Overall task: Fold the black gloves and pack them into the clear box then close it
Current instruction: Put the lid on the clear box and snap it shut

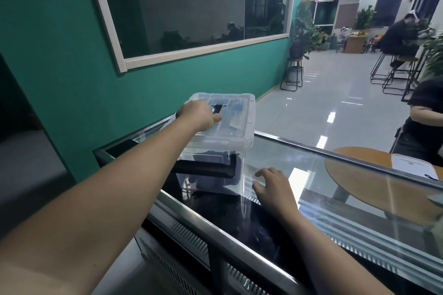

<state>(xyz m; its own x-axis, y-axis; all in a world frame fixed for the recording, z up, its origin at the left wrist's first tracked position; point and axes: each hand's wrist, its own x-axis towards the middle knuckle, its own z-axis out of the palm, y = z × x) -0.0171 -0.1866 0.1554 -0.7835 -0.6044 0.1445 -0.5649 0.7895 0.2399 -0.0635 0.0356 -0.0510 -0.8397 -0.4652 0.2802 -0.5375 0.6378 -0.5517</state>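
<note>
A clear plastic box [236,176] stands on a glass counter top [299,163], with its clear lid [236,117] lying on top. Dark shapes, likely the black gloves [206,159], show through the box wall. A black latch handle [208,166] sits on the near side of the box. My left hand [200,115] rests palm down on the lid, fingers by a black clip on the lid's middle. My right hand [273,187] lies flat on the glass beside the box's right wall, fingers spread and holding nothing.
The counter has a metal front rail [215,230] and a teal wall [72,67] to its left. A round wooden table [359,170] with a paper shows beyond the glass. A seated person [424,122] is at the far right; stools and plants stand farther back.
</note>
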